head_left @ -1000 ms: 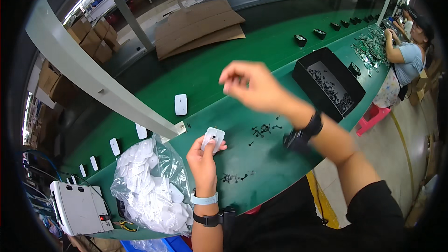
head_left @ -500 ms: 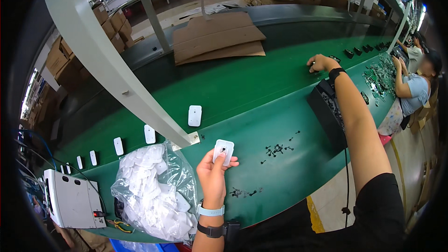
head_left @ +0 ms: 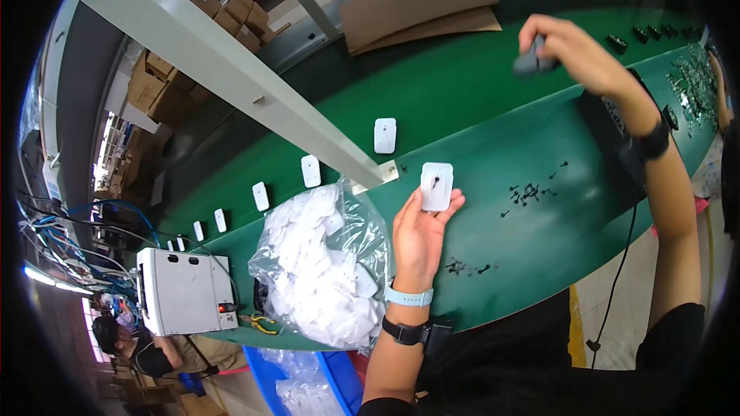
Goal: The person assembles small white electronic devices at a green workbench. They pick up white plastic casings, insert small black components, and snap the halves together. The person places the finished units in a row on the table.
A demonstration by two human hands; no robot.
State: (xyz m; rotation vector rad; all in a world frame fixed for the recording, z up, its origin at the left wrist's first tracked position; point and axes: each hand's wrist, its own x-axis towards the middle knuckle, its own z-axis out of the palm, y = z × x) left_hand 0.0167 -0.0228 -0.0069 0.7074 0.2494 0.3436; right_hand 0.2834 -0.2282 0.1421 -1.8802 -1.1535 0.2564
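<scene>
Green counter (head_left: 586, 243) runs alongside a long belt (head_left: 462, 104), and anything left near its curved edge could be brushed to the floor. On it slumps a clear plastic bag (head_left: 370, 212), heaped with white covers (head_left: 308, 254); a nudge could spill them. Raised over the belt, the right hand (head_left: 570, 50) pinches a dark grey case (head_left: 532, 64) between thumb and fingers; a loose grip could let it drop. Just beside the bag, the left hand (head_left: 420, 240) holds a white cover (head_left: 438, 199) above the counter by its lower end, thumb on one side, fingers on the other. A small black piece (head_left: 437, 182) sits on its face, apparently unsecured, so a tilt could slide it off. Similar black pieces (head_left: 529, 193) lie loosely clustered, and a stray touch could scatter them
</scene>
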